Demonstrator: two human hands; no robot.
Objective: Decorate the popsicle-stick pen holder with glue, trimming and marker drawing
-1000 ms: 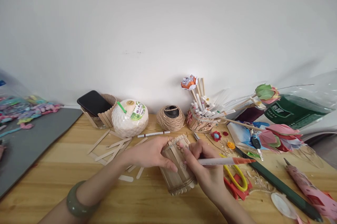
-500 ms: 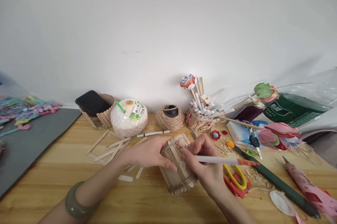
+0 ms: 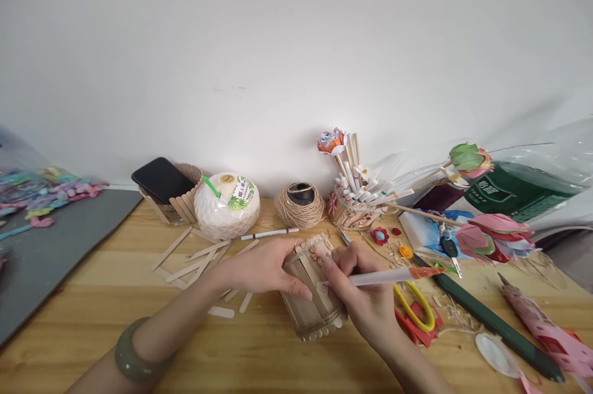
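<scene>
A small holder made of craft sticks (image 3: 308, 298), with twine bands near both ends, lies tilted on the wooden table. My left hand (image 3: 269, 270) is wrapped round its left side, thumb across the front. A white marker with an orange end (image 3: 384, 277) is held in my right hand (image 3: 364, 283), its tip low against the front of the sticks beside a faint drawn shape. The fingertips of that hand are close to a small flower ornament (image 3: 317, 254) near the upper band.
Loose sticks (image 3: 199, 264) lie to the left. Behind stand a phone (image 3: 163, 179) in a stick holder, a white coconut (image 3: 227, 207), a twine ball (image 3: 300, 205) and a marker basket (image 3: 353, 213). Yellow-handled scissors (image 3: 428, 320) and a glue gun (image 3: 537, 326) are at the right.
The marker's orange end has swung upward and toward the left, and its tip now shows against the sticks. My left hand and the holder have hardly moved.
</scene>
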